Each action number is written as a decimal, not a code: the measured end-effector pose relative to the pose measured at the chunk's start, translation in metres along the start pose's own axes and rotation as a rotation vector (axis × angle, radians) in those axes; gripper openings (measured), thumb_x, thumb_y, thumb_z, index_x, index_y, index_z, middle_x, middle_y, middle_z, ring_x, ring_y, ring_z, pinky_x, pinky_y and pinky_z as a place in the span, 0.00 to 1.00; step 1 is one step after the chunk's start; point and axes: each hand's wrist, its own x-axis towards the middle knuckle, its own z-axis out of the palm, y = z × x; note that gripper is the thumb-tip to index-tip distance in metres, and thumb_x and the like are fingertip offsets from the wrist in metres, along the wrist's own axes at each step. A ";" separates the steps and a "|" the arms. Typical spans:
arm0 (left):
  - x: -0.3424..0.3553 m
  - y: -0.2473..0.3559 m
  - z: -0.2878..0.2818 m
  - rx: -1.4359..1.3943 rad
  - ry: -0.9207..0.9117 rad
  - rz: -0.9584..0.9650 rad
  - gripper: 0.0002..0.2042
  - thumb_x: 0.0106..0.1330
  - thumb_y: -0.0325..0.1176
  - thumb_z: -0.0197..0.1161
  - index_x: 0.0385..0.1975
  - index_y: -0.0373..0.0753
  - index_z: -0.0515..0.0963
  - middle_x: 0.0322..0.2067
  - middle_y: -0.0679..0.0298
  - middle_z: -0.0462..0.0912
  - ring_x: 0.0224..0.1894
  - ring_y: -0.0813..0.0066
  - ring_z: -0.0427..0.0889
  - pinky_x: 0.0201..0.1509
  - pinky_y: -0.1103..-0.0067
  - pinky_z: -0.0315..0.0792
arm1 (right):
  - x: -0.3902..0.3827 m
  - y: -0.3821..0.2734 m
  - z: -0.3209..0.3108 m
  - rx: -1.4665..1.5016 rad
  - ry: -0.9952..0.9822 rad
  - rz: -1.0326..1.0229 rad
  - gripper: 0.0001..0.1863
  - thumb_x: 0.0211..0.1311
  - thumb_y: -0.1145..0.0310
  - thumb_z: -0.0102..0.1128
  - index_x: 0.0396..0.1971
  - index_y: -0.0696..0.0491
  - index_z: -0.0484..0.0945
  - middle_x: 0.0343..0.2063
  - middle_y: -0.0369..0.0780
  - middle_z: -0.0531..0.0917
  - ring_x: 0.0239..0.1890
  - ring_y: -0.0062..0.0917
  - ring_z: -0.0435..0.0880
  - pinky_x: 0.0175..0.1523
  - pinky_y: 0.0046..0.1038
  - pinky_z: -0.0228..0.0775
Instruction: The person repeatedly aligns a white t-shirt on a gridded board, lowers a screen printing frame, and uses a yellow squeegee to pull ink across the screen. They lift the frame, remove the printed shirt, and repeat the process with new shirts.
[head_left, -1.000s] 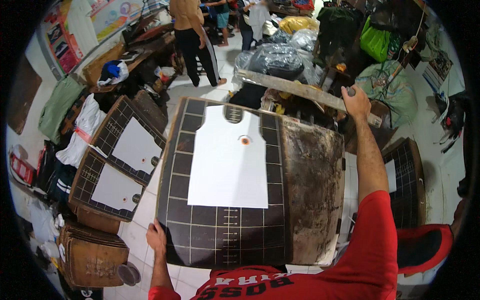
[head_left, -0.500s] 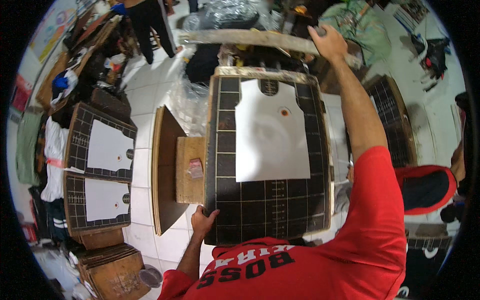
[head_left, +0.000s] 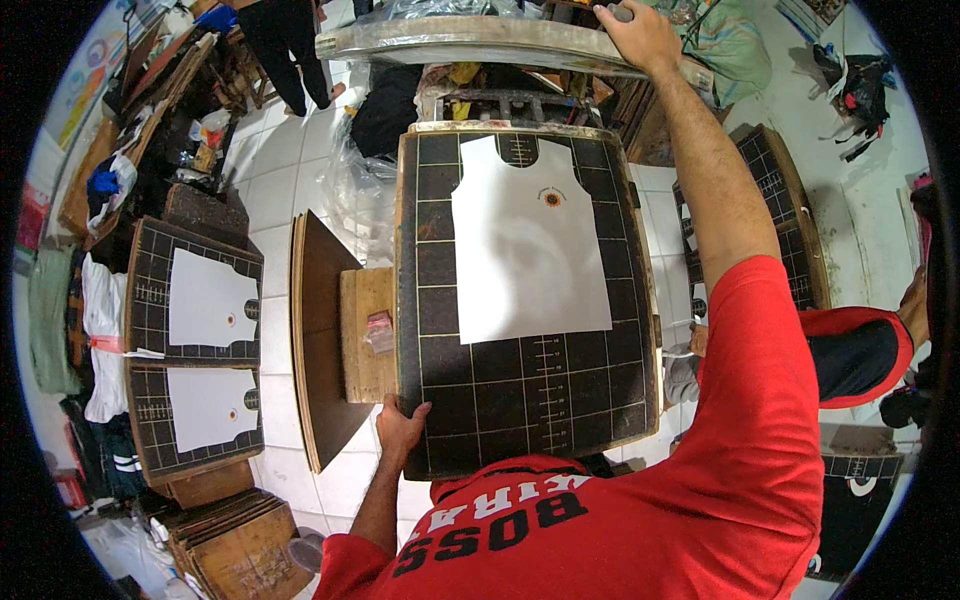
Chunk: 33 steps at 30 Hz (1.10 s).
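Note:
A black gridded board [head_left: 510, 400] lies in front of me. On it rests a flat white shirt-shaped fabric piece [head_left: 530, 280], its neck cut-out at the far end. A small round orange-and-black motif [head_left: 552, 200] sits on its upper right, with tiny dark marks arched above. Beyond the board a pale frame [head_left: 480, 38] is raised and seen nearly edge-on. At its right end my right hand [head_left: 640, 38] is closed round a dark knob-like handle. My left hand [head_left: 401, 428] grips the board's near left edge, thumb on top and fingers mostly hidden.
Two gridded boards with white pieces [head_left: 212, 300] stand at left. Nearer the middle are upright brown panels [head_left: 322, 340] and a wooden block [head_left: 368, 345] bearing a small pink packet [head_left: 379, 332]. Another person's leg [head_left: 855, 355] shows at right, and dark trousers [head_left: 282, 55] at far left.
The frame has risen farther up and away, with my right hand still on its handle. My view has shifted slightly. My left hand stays on the board's edge.

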 end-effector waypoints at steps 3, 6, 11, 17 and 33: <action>0.003 0.004 -0.002 -0.013 -0.015 -0.026 0.32 0.52 0.51 0.80 0.43 0.29 0.75 0.37 0.40 0.86 0.43 0.40 0.86 0.46 0.56 0.78 | 0.003 -0.007 -0.007 -0.010 -0.014 -0.004 0.27 0.60 0.39 0.63 0.37 0.51 0.86 0.38 0.51 0.87 0.46 0.50 0.85 0.50 0.47 0.77; 0.009 0.006 -0.003 -0.005 -0.055 -0.082 0.33 0.53 0.49 0.79 0.48 0.28 0.75 0.42 0.41 0.87 0.47 0.43 0.87 0.51 0.58 0.78 | 0.006 -0.011 -0.009 -0.023 -0.002 -0.019 0.28 0.60 0.38 0.64 0.36 0.52 0.86 0.37 0.53 0.87 0.46 0.50 0.85 0.50 0.48 0.76; 0.014 0.006 -0.003 0.054 -0.019 0.005 0.34 0.52 0.53 0.79 0.46 0.31 0.72 0.39 0.39 0.85 0.44 0.37 0.85 0.47 0.57 0.78 | 0.010 -0.012 -0.010 -0.019 -0.052 0.007 0.32 0.59 0.36 0.63 0.42 0.53 0.86 0.43 0.54 0.87 0.50 0.50 0.84 0.53 0.47 0.75; 0.022 0.003 0.000 0.143 -0.042 -0.132 0.36 0.49 0.57 0.80 0.43 0.33 0.73 0.36 0.46 0.85 0.41 0.46 0.87 0.46 0.59 0.78 | 0.016 -0.016 -0.014 -0.035 -0.024 0.013 0.32 0.58 0.36 0.63 0.44 0.53 0.87 0.45 0.53 0.87 0.51 0.50 0.84 0.55 0.46 0.76; 0.194 0.205 -0.080 -1.328 -0.083 0.324 0.33 0.75 0.53 0.58 0.70 0.35 0.62 0.61 0.51 0.75 0.62 0.59 0.76 0.67 0.62 0.69 | -0.134 0.028 0.038 0.130 0.208 -0.209 0.20 0.57 0.47 0.70 0.31 0.51 0.82 0.30 0.42 0.80 0.35 0.41 0.85 0.41 0.45 0.78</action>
